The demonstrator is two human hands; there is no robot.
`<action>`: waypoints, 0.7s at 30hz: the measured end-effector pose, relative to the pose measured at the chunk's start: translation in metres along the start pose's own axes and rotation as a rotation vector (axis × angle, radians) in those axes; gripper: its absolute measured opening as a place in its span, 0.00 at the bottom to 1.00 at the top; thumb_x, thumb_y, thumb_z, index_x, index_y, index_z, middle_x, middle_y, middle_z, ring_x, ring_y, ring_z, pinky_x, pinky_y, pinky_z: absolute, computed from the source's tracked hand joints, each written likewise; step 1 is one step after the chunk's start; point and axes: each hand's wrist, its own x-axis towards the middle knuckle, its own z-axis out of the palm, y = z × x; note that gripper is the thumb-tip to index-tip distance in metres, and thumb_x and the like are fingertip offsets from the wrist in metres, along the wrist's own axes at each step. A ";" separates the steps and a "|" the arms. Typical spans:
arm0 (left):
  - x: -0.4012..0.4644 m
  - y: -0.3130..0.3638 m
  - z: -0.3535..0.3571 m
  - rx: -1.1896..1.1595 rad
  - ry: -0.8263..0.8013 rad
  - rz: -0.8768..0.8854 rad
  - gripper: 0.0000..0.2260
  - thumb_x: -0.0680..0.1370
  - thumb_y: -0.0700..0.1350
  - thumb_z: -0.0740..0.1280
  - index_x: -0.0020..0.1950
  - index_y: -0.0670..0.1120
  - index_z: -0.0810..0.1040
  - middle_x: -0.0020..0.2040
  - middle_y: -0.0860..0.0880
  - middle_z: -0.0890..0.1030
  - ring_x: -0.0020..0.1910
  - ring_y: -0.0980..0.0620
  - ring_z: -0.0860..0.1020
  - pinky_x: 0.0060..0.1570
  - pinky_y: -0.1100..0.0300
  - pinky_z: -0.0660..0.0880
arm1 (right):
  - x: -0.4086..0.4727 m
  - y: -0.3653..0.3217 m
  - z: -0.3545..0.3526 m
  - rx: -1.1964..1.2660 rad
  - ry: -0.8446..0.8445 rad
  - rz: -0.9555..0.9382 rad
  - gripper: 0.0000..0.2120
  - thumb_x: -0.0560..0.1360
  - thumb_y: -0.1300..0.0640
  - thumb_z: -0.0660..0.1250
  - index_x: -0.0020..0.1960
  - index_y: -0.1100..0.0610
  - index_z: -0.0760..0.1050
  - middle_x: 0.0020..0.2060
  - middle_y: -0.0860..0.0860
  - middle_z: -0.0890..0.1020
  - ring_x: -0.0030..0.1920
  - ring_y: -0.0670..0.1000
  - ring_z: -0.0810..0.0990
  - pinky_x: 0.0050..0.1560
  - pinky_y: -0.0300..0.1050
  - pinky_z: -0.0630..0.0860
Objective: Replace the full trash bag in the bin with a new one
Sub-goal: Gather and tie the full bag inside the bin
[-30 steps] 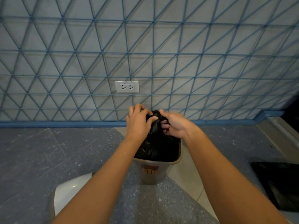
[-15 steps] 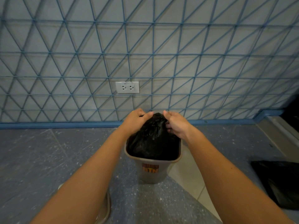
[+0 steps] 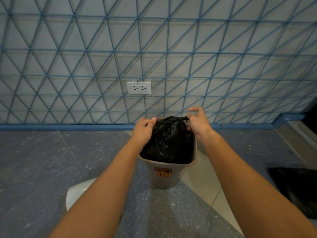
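Pulled apart since a second ago: left hand (image 3: 143,130) and right hand (image 3: 197,122), each gripping full trash bag (image 3: 169,141) ends, cinching the knot. Could tear thin plastic if yanked.

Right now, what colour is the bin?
Grey-brown bin, orange label on its front; head view.

A crinkled black plastic trash bag (image 3: 169,141), its top gathered into a knot, sat inside a small grey-brown plastic bin (image 3: 163,176) bearing an orange label. The bin stood upright on the floor, and the bag's bunched top rose above its rim.
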 end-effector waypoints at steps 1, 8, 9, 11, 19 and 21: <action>0.001 -0.002 -0.001 -0.003 0.003 -0.002 0.20 0.81 0.49 0.57 0.30 0.46 0.67 0.45 0.44 0.70 0.50 0.45 0.73 0.50 0.58 0.65 | 0.000 0.001 -0.001 0.004 0.016 0.004 0.15 0.78 0.67 0.52 0.41 0.49 0.62 0.31 0.53 0.68 0.28 0.49 0.65 0.21 0.38 0.62; 0.001 -0.002 -0.001 -0.166 -0.001 -0.097 0.16 0.80 0.53 0.58 0.45 0.42 0.77 0.46 0.44 0.76 0.49 0.49 0.74 0.50 0.56 0.69 | -0.003 0.002 -0.006 -0.009 0.032 -0.014 0.15 0.78 0.69 0.51 0.43 0.49 0.60 0.31 0.52 0.67 0.29 0.48 0.66 0.18 0.33 0.63; 0.000 -0.001 0.001 -0.199 -0.001 -0.110 0.17 0.80 0.54 0.57 0.45 0.42 0.77 0.45 0.43 0.77 0.48 0.48 0.75 0.50 0.54 0.71 | -0.004 0.002 -0.007 -0.025 0.029 -0.011 0.15 0.78 0.69 0.51 0.41 0.49 0.60 0.32 0.52 0.67 0.30 0.48 0.67 0.19 0.32 0.65; 0.000 0.002 0.005 -0.276 -0.009 -0.149 0.18 0.81 0.54 0.56 0.47 0.42 0.76 0.46 0.43 0.78 0.50 0.48 0.76 0.56 0.52 0.72 | -0.006 0.001 -0.009 -0.097 -0.004 -0.023 0.14 0.79 0.67 0.52 0.41 0.49 0.62 0.35 0.53 0.69 0.34 0.48 0.69 0.24 0.34 0.70; 0.001 0.002 0.021 -0.419 0.022 -0.255 0.16 0.82 0.55 0.51 0.60 0.45 0.66 0.58 0.44 0.71 0.57 0.49 0.69 0.58 0.55 0.65 | -0.038 -0.011 -0.004 -1.132 -0.309 -0.573 0.44 0.67 0.40 0.71 0.75 0.40 0.49 0.75 0.49 0.52 0.76 0.57 0.47 0.71 0.68 0.51; 0.000 0.001 0.024 -0.407 0.062 -0.255 0.15 0.82 0.54 0.52 0.58 0.43 0.66 0.61 0.40 0.72 0.56 0.47 0.71 0.56 0.55 0.66 | -0.037 -0.004 0.004 -1.225 -0.446 -0.601 0.53 0.62 0.41 0.75 0.75 0.39 0.44 0.76 0.48 0.50 0.76 0.57 0.48 0.68 0.71 0.52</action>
